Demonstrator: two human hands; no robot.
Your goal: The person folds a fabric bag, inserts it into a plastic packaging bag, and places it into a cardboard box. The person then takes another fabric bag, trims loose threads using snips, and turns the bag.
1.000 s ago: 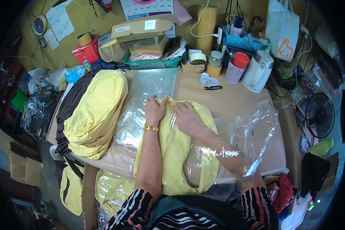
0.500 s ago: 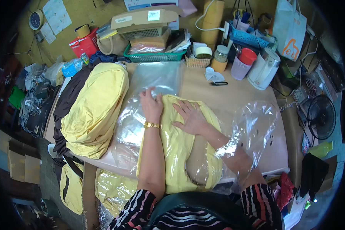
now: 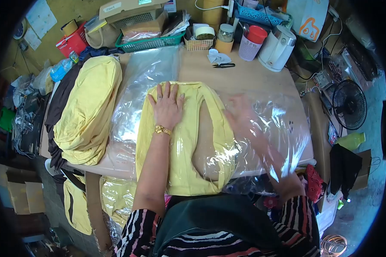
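Note:
A folded yellow fabric garment [image 3: 180,141] lies on the table in front of me, with a long gap in it through which the tabletop shows. My left hand [image 3: 167,107] rests flat on its upper left part, fingers spread. Just right of the garment, my right hand [image 3: 242,111] is blurred, so its finger positions are unclear. A clear plastic bag [image 3: 278,122] lies over my right hand and forearm, and shiny film also covers the lower part of the garment.
To the left, a tall yellow fabric pile [image 3: 88,111] lies beside dark cloth [image 3: 58,115]. Clear plastic sheets [image 3: 148,68] are stacked behind the garment. Small black snips [image 3: 224,65], a purple cup [image 3: 248,50] and a white kettle [image 3: 276,49] stand or lie toward the back.
My left hand has moved from the garment's left edge onto its top, fingers spread. My right hand has slid off the garment to the right, beneath the plastic. The view has shifted.

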